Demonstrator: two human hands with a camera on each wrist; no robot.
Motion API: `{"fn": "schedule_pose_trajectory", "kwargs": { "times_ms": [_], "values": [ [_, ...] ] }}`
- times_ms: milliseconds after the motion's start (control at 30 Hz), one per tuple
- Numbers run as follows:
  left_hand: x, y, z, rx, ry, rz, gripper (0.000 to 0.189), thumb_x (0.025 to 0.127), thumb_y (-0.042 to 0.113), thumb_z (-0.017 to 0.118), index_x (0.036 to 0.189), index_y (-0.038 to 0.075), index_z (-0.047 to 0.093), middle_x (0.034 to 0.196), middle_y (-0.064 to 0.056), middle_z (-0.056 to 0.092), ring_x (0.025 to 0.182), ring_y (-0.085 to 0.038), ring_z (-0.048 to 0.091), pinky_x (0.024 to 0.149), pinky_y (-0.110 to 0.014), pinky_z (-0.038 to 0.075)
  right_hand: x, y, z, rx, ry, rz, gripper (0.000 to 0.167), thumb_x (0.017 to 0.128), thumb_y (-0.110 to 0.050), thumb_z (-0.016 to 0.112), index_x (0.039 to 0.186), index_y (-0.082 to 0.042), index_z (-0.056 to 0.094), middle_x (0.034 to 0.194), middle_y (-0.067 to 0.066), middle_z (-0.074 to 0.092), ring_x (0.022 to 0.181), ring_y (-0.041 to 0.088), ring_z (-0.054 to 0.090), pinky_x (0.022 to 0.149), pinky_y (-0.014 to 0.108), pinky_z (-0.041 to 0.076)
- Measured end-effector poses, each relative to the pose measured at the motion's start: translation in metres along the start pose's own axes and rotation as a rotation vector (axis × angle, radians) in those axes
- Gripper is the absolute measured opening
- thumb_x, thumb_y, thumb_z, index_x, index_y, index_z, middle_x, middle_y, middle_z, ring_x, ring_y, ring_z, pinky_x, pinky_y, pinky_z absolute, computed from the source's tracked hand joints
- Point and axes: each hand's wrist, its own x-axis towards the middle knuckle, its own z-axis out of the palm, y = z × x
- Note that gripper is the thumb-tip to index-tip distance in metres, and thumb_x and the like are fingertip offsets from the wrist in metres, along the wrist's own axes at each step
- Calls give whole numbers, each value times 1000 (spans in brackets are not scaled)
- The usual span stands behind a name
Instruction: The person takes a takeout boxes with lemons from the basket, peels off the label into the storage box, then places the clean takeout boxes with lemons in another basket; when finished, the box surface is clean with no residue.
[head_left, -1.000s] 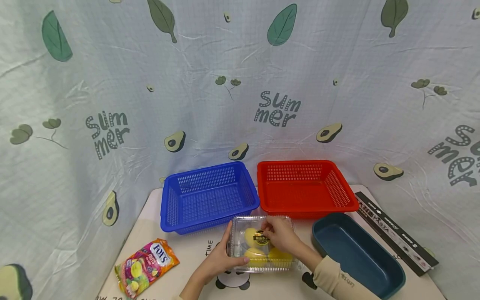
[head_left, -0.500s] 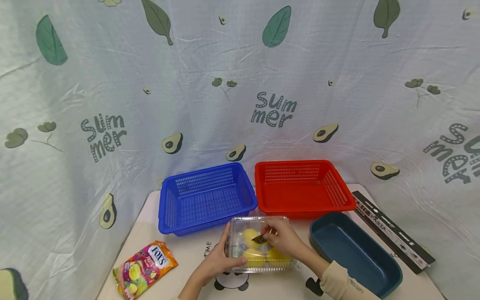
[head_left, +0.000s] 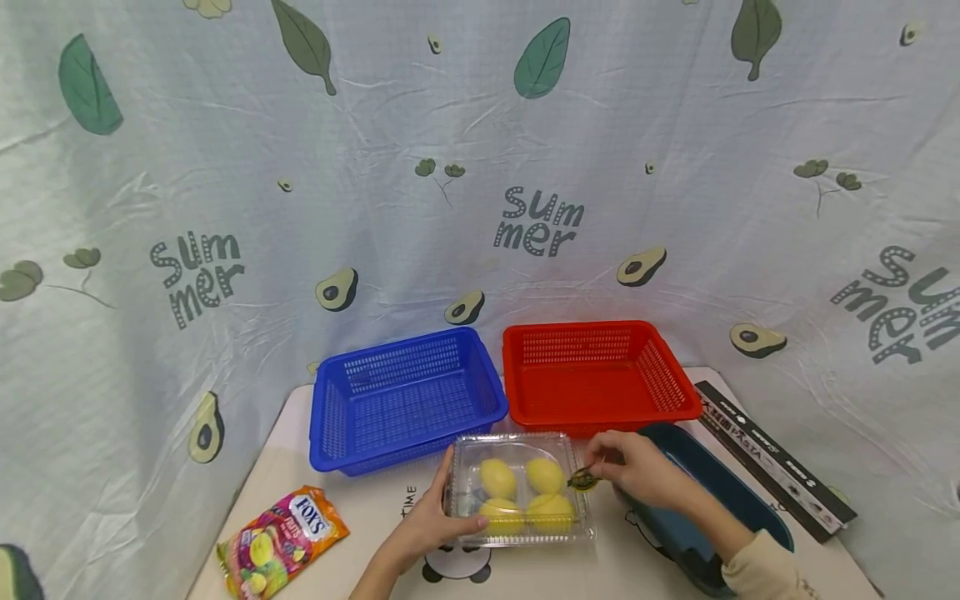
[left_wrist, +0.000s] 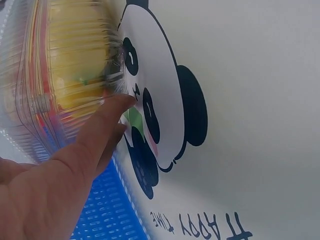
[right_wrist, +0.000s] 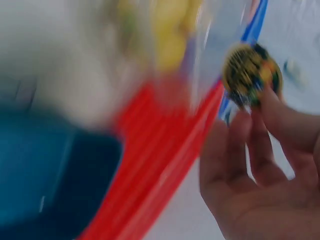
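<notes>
A clear plastic clamshell box (head_left: 467, 471) holding several lemons (head_left: 546, 475) sits in the middle of the table in the head view, lid down. My left hand (head_left: 435, 518) holds its left side, the thumb along the front and a finger up the left edge. In the left wrist view the ribbed box wall (left_wrist: 42, 102) stands beside that hand. My right hand (head_left: 641, 468) is just off the box's right edge, pinching a black and gold sticker (head_left: 582, 480) between thumb and fingertips. The same round sticker (right_wrist: 250, 72) shows in the right wrist view.
Behind the box stand a blue basket (head_left: 408, 408) and a red basket (head_left: 592, 396). A dark teal tray (head_left: 693, 533) lies under the right forearm, with a long black pasta box (head_left: 776, 467) beyond it. A Fox's candy bag (head_left: 281, 542) lies at the left.
My right hand has peeled the sticker off the box lid and carried it to the right. The left hand stays at the box's left side. The head view has shifted slightly.
</notes>
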Motion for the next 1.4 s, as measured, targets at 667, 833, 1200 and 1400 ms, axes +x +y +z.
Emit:
{"fn": "schedule_pose_trajectory", "kwargs": {
  "times_ms": [667,833,1200,1400],
  "values": [
    [0,0,-2,-6,-12,-1,130,81,35,91,168,33,-5,173,-26,3,156,-57,7,118,-78,20,-6,103,-45,-344,-55,25,30,76,22,55,74,-7,61,68,-3,54,60,5,42,54,22,40],
    [0,0,-2,6,-9,1,130,81,37,91,168,31,-5,174,-26,4,156,-57,8,119,-77,21,-4,113,-36,-441,-55,63,31,75,21,61,73,-10,61,68,-5,53,63,7,43,56,24,41],
    [1,0,-2,16,-4,-4,130,80,38,91,168,32,-5,174,-26,4,156,-57,8,119,-78,20,2,139,-16,-503,-24,131,32,87,9,62,67,-13,53,61,-6,41,57,8,37,54,24,32],
    [2,-1,-2,24,-2,4,129,80,38,91,168,33,-4,174,-25,6,157,-56,9,119,-77,20,2,143,-11,-560,-6,168,29,89,6,67,72,-14,54,66,-3,47,62,13,43,55,28,38]
  ]
}}
